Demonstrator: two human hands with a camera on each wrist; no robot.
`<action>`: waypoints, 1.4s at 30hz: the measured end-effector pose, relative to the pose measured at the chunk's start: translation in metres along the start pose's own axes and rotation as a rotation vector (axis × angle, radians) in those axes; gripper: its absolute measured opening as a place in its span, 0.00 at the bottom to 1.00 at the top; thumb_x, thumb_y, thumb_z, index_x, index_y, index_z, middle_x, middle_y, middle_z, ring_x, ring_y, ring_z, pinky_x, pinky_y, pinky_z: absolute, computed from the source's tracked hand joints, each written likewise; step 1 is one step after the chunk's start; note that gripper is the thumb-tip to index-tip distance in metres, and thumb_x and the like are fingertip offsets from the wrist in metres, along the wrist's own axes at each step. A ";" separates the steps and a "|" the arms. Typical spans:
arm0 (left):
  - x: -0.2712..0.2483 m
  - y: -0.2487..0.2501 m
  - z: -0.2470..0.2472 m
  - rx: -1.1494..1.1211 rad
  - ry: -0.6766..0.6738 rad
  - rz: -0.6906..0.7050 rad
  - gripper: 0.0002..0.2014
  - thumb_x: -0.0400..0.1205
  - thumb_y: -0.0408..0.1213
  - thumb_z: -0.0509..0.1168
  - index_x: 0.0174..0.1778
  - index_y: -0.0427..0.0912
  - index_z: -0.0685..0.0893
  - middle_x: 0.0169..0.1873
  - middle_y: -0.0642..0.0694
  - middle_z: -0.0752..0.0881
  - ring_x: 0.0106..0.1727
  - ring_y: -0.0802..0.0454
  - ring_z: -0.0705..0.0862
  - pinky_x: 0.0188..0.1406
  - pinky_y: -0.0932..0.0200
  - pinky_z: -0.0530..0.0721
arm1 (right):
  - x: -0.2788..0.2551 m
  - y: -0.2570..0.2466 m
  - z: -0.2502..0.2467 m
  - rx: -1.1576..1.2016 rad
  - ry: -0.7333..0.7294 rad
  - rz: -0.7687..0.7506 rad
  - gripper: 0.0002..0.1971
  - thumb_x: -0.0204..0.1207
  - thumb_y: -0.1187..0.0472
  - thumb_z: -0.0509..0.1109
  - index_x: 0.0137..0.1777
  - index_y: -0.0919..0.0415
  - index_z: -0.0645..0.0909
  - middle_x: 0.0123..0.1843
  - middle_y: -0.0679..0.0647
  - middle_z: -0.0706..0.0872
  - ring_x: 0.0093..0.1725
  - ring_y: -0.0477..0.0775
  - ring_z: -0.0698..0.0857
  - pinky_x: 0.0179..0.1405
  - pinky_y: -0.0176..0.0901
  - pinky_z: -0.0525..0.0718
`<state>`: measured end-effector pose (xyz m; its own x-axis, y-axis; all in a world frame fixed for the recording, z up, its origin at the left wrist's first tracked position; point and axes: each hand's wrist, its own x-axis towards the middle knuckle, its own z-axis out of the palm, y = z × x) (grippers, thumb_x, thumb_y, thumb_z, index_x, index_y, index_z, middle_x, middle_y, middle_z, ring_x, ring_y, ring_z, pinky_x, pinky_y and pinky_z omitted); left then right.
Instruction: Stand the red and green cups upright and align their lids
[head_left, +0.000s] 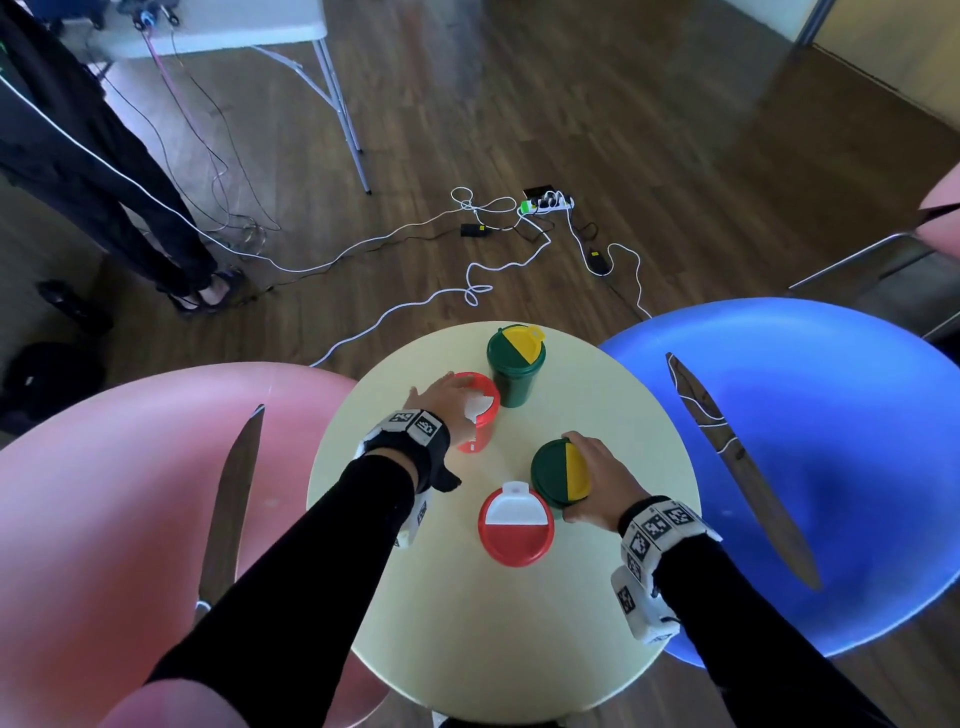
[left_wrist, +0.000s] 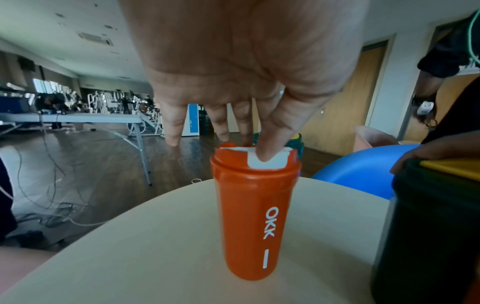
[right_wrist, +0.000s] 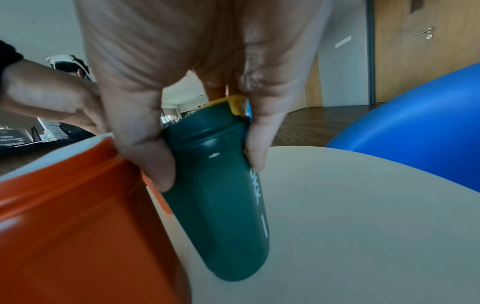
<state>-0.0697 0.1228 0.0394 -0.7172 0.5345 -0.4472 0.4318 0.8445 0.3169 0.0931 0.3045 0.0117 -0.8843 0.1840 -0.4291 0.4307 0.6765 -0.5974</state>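
Gripping the near green cup (head_left: 558, 475) just under its lid, right hand (head_left: 602, 480) has thumb on one side and fingers on the other. In the right wrist view the cup's long axis leans: base (right_wrist: 233, 265) on the table (head_left: 623, 426), top tipped toward the near red cup (head_left: 515, 525). Cup sits below and slightly left of the palm, so righting it looks like a pull of the top back over the base. The yellow half of its lid (head_left: 576, 470) faces right, toward the hand.

Left hand (head_left: 441, 408) is over the far red cup (head_left: 480, 413), fingers fairly straight, fingertips (left_wrist: 265, 156) pressing down on the white flap (left_wrist: 267, 161) of the lid; not wrapped round the body. That cup stands upright in the left wrist view, axis vertical, directly under the fingers.

Near red cup is upright between the two hands, white flap pointing away from the person. Far green cup (head_left: 515, 366) is upright at the far edge, untouched, nearer the left hand.

Judgement: three of four stand true; the near green cup is the one not yet vertical. Lid directions differ between cups, so turning is likely still due.
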 end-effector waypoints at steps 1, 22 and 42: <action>-0.001 -0.001 -0.002 -0.007 0.023 -0.017 0.30 0.77 0.32 0.59 0.74 0.60 0.68 0.80 0.60 0.57 0.82 0.54 0.54 0.79 0.35 0.51 | 0.000 0.000 0.000 -0.001 0.000 0.000 0.52 0.55 0.65 0.81 0.79 0.55 0.57 0.75 0.54 0.65 0.72 0.57 0.71 0.62 0.38 0.71; -0.001 -0.009 0.004 -0.120 0.056 -0.075 0.41 0.69 0.45 0.73 0.75 0.52 0.59 0.79 0.52 0.62 0.70 0.40 0.75 0.66 0.41 0.76 | -0.002 -0.003 -0.001 0.020 -0.001 0.022 0.53 0.56 0.66 0.82 0.79 0.54 0.56 0.76 0.54 0.64 0.73 0.58 0.70 0.67 0.43 0.72; -0.032 -0.024 0.032 -0.091 0.104 0.004 0.44 0.67 0.43 0.77 0.76 0.46 0.62 0.76 0.49 0.64 0.68 0.37 0.74 0.67 0.46 0.75 | -0.002 -0.003 0.000 0.007 0.004 0.019 0.53 0.55 0.65 0.82 0.79 0.55 0.56 0.76 0.54 0.64 0.73 0.59 0.70 0.67 0.46 0.74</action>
<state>-0.0402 0.0863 0.0194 -0.7704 0.5272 -0.3585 0.3865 0.8334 0.3950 0.0934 0.3021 0.0138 -0.8768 0.1998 -0.4373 0.4484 0.6682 -0.5937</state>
